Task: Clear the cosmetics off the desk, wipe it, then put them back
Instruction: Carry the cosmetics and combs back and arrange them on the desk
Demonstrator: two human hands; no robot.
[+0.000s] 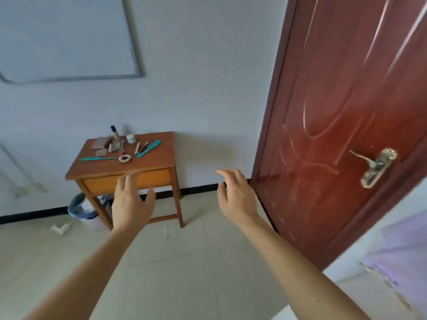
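A small wooden desk [159, 158] stands against the white wall, some way ahead of me. On it lie several cosmetics: a tall bottle with a dark cap [114, 132], a small white jar [130, 138], flat compacts [101, 144], lipstick tubes [141, 147], two teal combs [149, 147] [98, 158] and a round ring-shaped item [124, 158]. My left hand [131, 202] is stretched out in front of the desk's drawer, fingers spread, holding nothing. My right hand [238, 195] is out to the right of the desk, also open and empty.
A dark red door [346, 112] with a metal lever handle [376, 167] stands on the right. A bin with a blue liner [79, 207] sits on the floor under the desk's left side. A white framed board [69, 38] hangs on the wall. Pale tiles cover the floor.
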